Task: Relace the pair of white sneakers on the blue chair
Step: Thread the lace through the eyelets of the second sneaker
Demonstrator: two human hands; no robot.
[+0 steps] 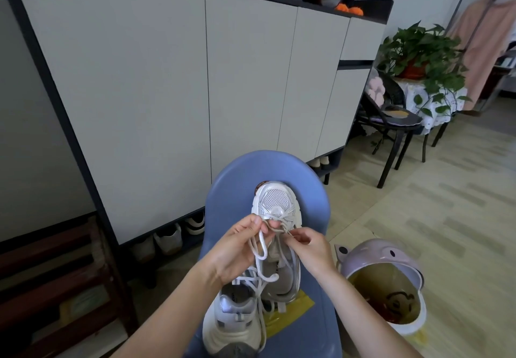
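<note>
Far sneaker [276, 207] toe-away on blue chair [223, 190]: left hand [237, 248] pinches lace loop [261, 246] taut, right hand [304, 246] pinches lace end to thread eyelets

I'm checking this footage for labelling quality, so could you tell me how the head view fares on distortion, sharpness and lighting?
Head view: wide-angle bending is strong, the cabinet edges lean and curve toward the borders; the far sneaker on the blue chair is fairly sharp, though the left hand, right hand and lace look slightly soft; lighting is even and dim, shadows faint, no glare.
</note>
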